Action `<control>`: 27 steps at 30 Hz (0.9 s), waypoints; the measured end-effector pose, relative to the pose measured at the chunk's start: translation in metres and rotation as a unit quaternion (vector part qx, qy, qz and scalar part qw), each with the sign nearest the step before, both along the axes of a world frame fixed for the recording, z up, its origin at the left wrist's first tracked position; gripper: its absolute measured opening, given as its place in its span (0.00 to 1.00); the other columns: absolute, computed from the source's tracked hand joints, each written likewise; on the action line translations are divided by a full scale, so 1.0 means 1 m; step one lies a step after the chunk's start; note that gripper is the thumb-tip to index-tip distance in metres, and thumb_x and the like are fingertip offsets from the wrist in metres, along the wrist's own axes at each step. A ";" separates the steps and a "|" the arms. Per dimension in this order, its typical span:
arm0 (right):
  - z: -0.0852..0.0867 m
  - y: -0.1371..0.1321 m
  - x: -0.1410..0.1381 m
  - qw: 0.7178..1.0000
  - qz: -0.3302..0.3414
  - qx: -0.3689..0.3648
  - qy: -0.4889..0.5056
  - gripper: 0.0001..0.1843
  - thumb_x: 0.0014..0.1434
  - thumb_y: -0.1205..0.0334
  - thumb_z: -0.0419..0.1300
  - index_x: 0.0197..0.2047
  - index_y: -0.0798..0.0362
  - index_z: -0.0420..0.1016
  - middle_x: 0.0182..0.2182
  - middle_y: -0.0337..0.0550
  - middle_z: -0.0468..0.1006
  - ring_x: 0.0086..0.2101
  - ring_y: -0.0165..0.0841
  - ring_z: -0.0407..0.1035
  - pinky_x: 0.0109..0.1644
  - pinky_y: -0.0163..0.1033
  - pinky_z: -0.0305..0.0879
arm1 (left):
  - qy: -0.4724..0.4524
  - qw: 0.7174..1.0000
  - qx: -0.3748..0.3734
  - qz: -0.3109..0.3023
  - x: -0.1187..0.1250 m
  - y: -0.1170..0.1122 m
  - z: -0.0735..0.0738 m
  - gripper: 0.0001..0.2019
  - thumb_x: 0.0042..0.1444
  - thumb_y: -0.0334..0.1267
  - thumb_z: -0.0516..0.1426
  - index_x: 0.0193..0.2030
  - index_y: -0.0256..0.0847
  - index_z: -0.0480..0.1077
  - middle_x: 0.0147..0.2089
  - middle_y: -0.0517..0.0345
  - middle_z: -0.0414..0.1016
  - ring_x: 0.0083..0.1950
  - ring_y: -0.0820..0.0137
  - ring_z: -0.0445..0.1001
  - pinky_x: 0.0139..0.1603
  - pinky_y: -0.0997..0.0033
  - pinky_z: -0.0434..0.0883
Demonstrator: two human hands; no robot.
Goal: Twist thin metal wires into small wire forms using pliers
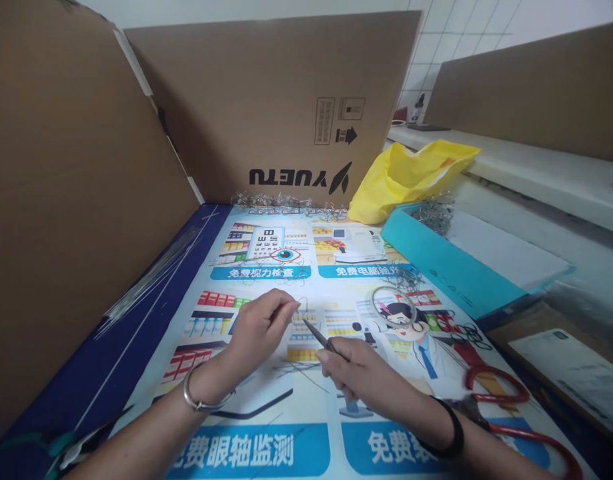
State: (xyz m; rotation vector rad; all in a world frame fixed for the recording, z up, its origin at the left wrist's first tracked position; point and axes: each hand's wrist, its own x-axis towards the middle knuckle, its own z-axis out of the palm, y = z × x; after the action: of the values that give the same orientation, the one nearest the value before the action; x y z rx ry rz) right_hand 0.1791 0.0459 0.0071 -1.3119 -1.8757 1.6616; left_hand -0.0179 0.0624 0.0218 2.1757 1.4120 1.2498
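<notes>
My left hand (266, 323) is closed in a pinch near the middle of the printed mat, holding a thin wire (304, 301) that curves out past the fingertips. In my right hand (359, 367) is a pair of needle-nose pliers (317, 334), fingers wrapped round the handles. The pliers' pointed tip faces up and left, just short of the left fingertips. Whether the tip touches the wire I cannot tell. Several loose thin wires lie on the mat (306, 400) below and beyond the hands.
Beyond the right hand lies a clear ring (393, 306). Red-handled cutters (499, 393) rest at right, near a teal box (456, 267) holding tangled wires (433, 217). A yellow bag (406, 180) stands behind. Straight wires (149, 280) lie left, teal-handled scissors (61, 443) lower left. Cardboard (286, 100) walls the back.
</notes>
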 end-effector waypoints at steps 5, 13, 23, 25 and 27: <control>-0.002 -0.010 -0.006 0.984 0.012 -0.152 0.094 0.24 0.54 0.40 0.51 0.27 0.55 0.63 0.18 0.35 0.66 0.16 0.24 0.62 0.19 0.29 0.55 | -0.017 0.999 0.004 0.031 0.003 -0.005 0.000 0.06 0.58 0.34 0.53 0.30 0.39 0.67 0.23 0.63 0.69 0.24 0.76 0.68 0.27 0.77 0.65; -0.013 -0.017 -0.012 0.983 -0.013 -0.140 0.119 0.25 0.55 0.39 0.51 0.28 0.56 0.64 0.17 0.35 0.67 0.16 0.23 0.63 0.18 0.27 0.56 | 0.042 0.994 0.092 0.046 0.010 -0.010 -0.001 0.06 0.57 0.32 0.53 0.30 0.39 0.67 0.23 0.62 0.71 0.23 0.76 0.68 0.25 0.77 0.64; -0.014 -0.016 -0.013 0.984 -0.016 -0.119 0.129 0.23 0.58 0.42 0.50 0.27 0.55 0.63 0.15 0.32 0.64 0.14 0.22 0.60 0.16 0.27 0.53 | 0.078 0.988 0.126 0.042 0.011 -0.010 -0.005 0.03 0.57 0.30 0.54 0.32 0.38 0.67 0.25 0.61 0.73 0.24 0.76 0.69 0.25 0.78 0.64; -0.015 -0.015 -0.013 0.985 -0.015 -0.117 0.127 0.23 0.58 0.43 0.49 0.28 0.55 0.63 0.15 0.32 0.64 0.13 0.22 0.60 0.16 0.27 0.53 | 0.080 0.987 0.129 0.046 0.011 -0.010 -0.006 0.03 0.57 0.30 0.54 0.32 0.38 0.67 0.25 0.61 0.73 0.24 0.76 0.69 0.25 0.78 0.64; -0.015 -0.015 -0.013 0.986 -0.014 -0.113 0.121 0.22 0.58 0.43 0.49 0.28 0.55 0.63 0.14 0.32 0.64 0.13 0.22 0.60 0.16 0.27 0.53 | 0.081 0.987 0.130 0.049 0.010 -0.010 -0.006 0.04 0.57 0.31 0.54 0.32 0.38 0.67 0.25 0.61 0.73 0.24 0.76 0.69 0.25 0.78 0.64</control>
State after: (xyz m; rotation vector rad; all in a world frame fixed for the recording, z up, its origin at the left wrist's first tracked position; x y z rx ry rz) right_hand 0.1661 0.0305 -0.0079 -1.1490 -1.5598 1.9661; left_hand -0.0075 0.0528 0.0155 2.4559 1.5098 1.3865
